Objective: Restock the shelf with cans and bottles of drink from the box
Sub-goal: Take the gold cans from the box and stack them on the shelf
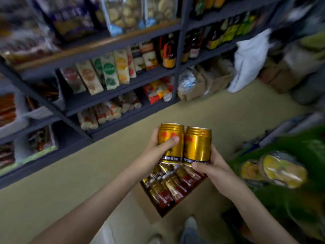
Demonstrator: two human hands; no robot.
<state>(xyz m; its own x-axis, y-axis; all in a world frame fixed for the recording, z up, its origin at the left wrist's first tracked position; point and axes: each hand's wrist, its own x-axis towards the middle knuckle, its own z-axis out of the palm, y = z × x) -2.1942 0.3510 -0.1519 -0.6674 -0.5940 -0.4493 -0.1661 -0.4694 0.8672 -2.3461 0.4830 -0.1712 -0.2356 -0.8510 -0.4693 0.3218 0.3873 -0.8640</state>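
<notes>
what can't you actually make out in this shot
Head view only:
1. Count of cans in the box: the left can, right can and right hand cover its far end.
2. Left can's label: the left hand's thumb hides part.
3. Brands of the bottles on the upper right shelf: blurred.
4. The green packaging at right: blurred, cut by the edge.

Two shiny gold cans stand up straight, side by side and touching. The left can (171,143) has red marks and dark writing. The right can (197,145) looks the same. Both are held up, just above the box (164,213). The brown box sits near, on the floor, with more gold and red cans (168,187) lying in it. The dark grey shelf (123,41) stands far and left, with one gold can (168,61) on it.
</notes>
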